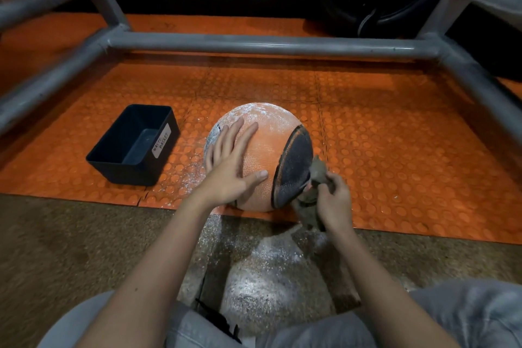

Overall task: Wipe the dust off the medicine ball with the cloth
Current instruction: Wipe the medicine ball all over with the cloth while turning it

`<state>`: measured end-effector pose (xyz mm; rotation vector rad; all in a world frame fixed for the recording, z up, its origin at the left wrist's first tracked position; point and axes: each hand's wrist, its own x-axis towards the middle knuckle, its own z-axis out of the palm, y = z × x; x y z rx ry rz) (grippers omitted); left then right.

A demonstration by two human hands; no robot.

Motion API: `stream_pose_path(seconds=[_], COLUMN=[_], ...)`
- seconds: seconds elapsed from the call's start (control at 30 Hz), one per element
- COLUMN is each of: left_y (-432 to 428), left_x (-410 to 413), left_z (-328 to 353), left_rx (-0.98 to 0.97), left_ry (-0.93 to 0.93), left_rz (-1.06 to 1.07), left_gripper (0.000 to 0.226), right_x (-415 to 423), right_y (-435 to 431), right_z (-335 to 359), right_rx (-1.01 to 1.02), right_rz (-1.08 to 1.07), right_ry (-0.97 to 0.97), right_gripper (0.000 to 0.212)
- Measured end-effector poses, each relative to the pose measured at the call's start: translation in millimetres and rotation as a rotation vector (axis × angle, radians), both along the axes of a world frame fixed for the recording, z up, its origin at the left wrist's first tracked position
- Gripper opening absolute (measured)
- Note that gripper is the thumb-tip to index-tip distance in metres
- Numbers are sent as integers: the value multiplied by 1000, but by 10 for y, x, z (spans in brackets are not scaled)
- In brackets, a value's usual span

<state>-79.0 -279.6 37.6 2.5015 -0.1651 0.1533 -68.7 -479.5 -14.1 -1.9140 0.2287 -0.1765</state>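
Head view: our left hand (230, 161) lies flat, grip open, steadying the medicine ball (262, 155) while our right hand (334, 198), grip closed on the cloth (317, 175), wipes its black panel; the dusty top likely comes next.

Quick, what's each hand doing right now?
Left hand: open, fingers spread flat on the medicine ball.
Right hand: closed on the cloth, against the ball's black panel.

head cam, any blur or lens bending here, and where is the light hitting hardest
Head view: the cloth in the right hand is smeared by motion blur, while the left hand on the medicine ball is sharp; the metal frame bows from wide-angle distortion; the brightest light falls on the ball's dusty top and the powder on the floor.
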Motion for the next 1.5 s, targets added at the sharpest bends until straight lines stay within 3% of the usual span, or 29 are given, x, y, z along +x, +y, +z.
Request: stream_pose_path(seconds=[0.07,0.13,0.2,0.27,0.33,0.43,0.5,0.57,0.67,0.73,0.87,0.97,1.03,1.2,1.33,1.5], left_y=[8,28,26,1,-24,-51,-70,-93,-124,-131,-123,-146,-150,-37,-25,52], left_x=[-4,-8,-26,-46,-57,-65,-73,-90,-106,-98,-85,-93,-90,-55,-58,-28], left_z=[-5,-10,-8,-2,-16,-32,-20,-5,41,75,78,80,99,85,155,191], left_rx=[-13,-18,-1,17,41,65,60,-18,-351,-505,-490,-487,-469,-532,-585,-488], left_ry=[-9,-13,-9,-7,3,7,10,-27,-44,-54,-93,-121,-136,-187,-275,-469], left_rz=[-2,-3,-4,-13,-21,-11,-7,5,87,135,148,178,209,116,144,478], left_gripper=[96,97,94,90,89,91,90,85,67,55,46,17,20,21,27,19], right_x=[29,-32,-111,-97,-7,106,91,5,-87,-69,-51,-67,-66,-48,-3,7], right_y=[-28,52,138,127,31,-90,-85,7,121,102,51,109,104,66,82,52], right_z=[113,293,366,258,157,202,324,494,617,631,690,681,675,641,488,403], right_rx=[50,38,-83,-231,-145,264,275,266,221,243,400,393,382,202,-256,-424], right_rz=[-60,18,169,269,186,-50,-84,26,309,381,456,519,483,405,427,436], right_ry=[-10,-174,-357,-415,-248,110,72,-70,-175,-173,-152,-134,-170,-287,-400,-315], right_gripper=[33,34,38,39,36,37,39,42,46,49,48,56,56,46,40,46])
